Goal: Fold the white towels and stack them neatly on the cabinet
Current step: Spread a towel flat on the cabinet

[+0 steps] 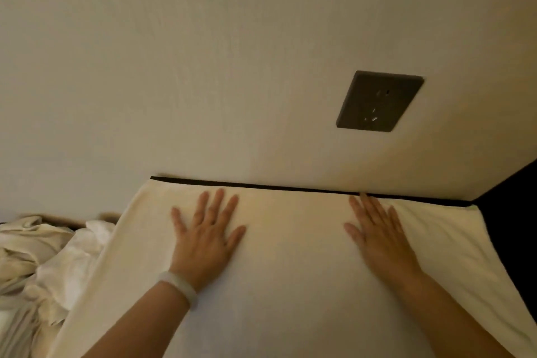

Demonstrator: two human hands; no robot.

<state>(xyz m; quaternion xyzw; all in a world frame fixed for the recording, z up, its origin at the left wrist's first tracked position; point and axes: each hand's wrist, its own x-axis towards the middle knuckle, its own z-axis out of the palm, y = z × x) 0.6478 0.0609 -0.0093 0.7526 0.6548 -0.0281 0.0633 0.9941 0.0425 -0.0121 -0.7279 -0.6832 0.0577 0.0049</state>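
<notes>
A white towel (290, 270) lies spread flat over the dark cabinet top (508, 212), its far edge against the wall. My left hand (206, 235), with a pale bangle on the wrist, lies flat on the towel with fingers spread, left of centre. My right hand (377, 232) presses flat on the towel near its far right part, fingertips close to the wall. Neither hand grips anything.
A heap of crumpled white towels (43, 264) lies to the left, below the cabinet's edge. A dark wall socket (377, 102) sits on the beige wall above the right hand. The cabinet's dark surface shows at the right edge.
</notes>
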